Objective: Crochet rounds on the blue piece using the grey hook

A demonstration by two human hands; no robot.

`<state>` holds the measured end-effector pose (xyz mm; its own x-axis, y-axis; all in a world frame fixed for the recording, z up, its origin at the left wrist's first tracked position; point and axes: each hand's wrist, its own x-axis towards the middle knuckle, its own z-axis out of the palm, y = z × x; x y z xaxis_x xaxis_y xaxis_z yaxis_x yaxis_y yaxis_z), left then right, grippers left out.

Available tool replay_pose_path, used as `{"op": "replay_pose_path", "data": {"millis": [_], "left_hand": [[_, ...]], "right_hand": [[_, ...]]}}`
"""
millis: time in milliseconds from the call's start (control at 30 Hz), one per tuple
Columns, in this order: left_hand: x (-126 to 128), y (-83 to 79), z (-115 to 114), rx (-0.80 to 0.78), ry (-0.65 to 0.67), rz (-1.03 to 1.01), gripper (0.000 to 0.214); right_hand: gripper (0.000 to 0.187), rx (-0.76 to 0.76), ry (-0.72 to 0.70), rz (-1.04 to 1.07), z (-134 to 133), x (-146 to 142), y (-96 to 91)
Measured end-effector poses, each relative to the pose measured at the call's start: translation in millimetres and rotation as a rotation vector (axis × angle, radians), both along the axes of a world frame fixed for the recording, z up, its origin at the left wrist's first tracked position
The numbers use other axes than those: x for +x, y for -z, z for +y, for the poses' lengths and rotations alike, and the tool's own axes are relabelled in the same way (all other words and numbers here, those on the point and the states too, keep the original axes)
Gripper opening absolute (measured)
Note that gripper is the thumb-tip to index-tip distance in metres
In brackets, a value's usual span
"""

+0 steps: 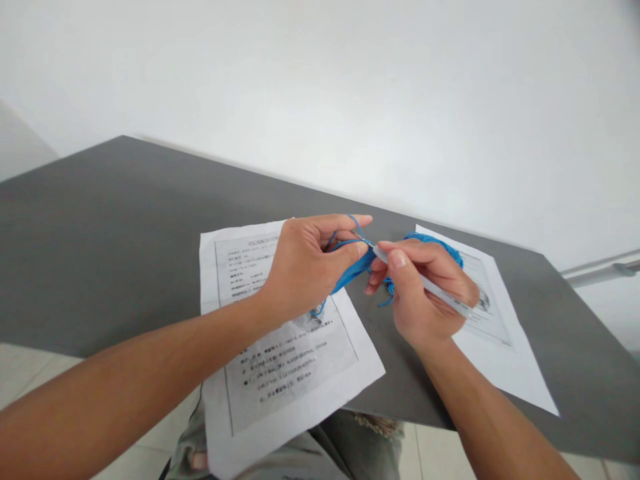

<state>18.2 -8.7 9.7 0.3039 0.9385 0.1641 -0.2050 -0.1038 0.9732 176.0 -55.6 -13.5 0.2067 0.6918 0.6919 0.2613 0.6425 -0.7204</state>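
My left hand point(307, 263) pinches a small strip of blue crocheted yarn point(354, 269) between thumb and fingers, with a strand looped over the raised index finger. My right hand point(423, 293) grips a light grey crochet hook point(430, 287) like a pen, its tip meeting the yarn right at the left thumb. More blue yarn point(443, 245) shows behind the right hand's knuckles, and a loose tail hangs below the left hand. Both hands hover just above the dark grey table point(100, 253).
Two printed paper sheets lie on the table: one point(280, 360) under my left hand, overhanging the near edge, and another point(500, 333) under my right hand. A white wall stands behind the table. My knees in grey trousers point(320, 453) show below the edge.
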Motion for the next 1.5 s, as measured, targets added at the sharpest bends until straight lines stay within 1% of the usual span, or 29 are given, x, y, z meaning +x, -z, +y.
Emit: {"op": "replay_pose_path", "data": {"millis": [67, 133, 200, 233, 267, 300, 333, 433, 500, 533, 633, 700, 867, 1033, 1200, 1400, 1500], "left_hand": [[0.6, -0.8, -0.8, -0.041, -0.003, -0.053, 0.036], [1.2, -0.3, -0.7, -0.080, 0.000, -0.130, 0.039], [1.7, 1.5, 0.4, -0.117, 0.018, -0.196, 0.042], [2.0, 2.6, 1.1, -0.133, 0.030, -0.219, 0.043], [2.3, 3.6, 1.8, -0.150, 0.044, -0.240, 0.043], [2.6, 4.3, 2.6, -0.169, 0.058, -0.263, 0.043], [2.8, 4.6, 3.4, -0.192, 0.071, -0.292, 0.042], [2.5, 2.7, 5.7, -0.270, 0.139, -0.391, 0.039], [0.6, -0.6, 7.5, -0.308, 0.206, -0.435, 0.038], [-0.9, -2.5, 8.5, -0.317, 0.235, -0.448, 0.038], [-6.9, -8.2, 11.7, -0.335, 0.295, -0.446, 0.037], [-10.7, -11.5, 13.7, -0.346, 0.313, -0.426, 0.035], [-15.9, -15.6, 16.5, -0.351, 0.332, -0.371, 0.033], [-17.9, -13.6, 18.6, -0.352, 0.347, -0.320, 0.033], [-19.2, -12.4, 20.6, -0.349, 0.350, -0.265, 0.032], [-21.8, -14.3, 23.1, -0.366, 0.372, -0.224, 0.029], [-23.3, -15.2, 24.1, -0.380, 0.366, -0.185, 0.028]], "right_hand": [[0.008, -0.060, -0.042, 0.126, 0.6, -2.2, 1.8], [0.009, -0.113, -0.075, 0.206, 1.1, -4.4, 4.0], [0.011, -0.126, -0.077, 0.226, 0.9, -5.8, 6.2], [0.012, -0.110, -0.056, 0.201, 0.3, -6.0, 7.2], [0.013, -0.076, -0.018, 0.142, -0.5, -5.9, 8.0], [0.014, -0.022, 0.034, 0.040, -1.6, -5.3, 8.4], [0.017, 0.052, 0.097, -0.102, -2.9, -4.4, 8.3], [0.036, 0.300, 0.271, -0.569, -6.5, -0.6, 4.7], [0.045, 0.408, 0.321, -0.738, -7.2, 2.3, 0.8], [0.049, 0.443, 0.318, -0.765, -6.7, 3.7, -1.0], [0.057, 0.512, 0.242, -0.722, -3.3, 7.5, -4.4], [0.056, 0.516, 0.198, -0.647, -1.4, 9.7, -5.1], [0.047, 0.364, 0.113, -0.476, -4.8, 14.6, -7.8], [0.041, 0.251, -0.002, -0.359, -8.4, 19.9, -11.0], [0.034, 0.269, -0.051, -0.320, -6.3, 28.1, -8.0], [0.032, 0.225, -0.073, -0.333, -7.2, 36.7, -8.4], [0.031, 0.244, -0.063, -0.352, -7.6, 39.6, -9.0]]}}
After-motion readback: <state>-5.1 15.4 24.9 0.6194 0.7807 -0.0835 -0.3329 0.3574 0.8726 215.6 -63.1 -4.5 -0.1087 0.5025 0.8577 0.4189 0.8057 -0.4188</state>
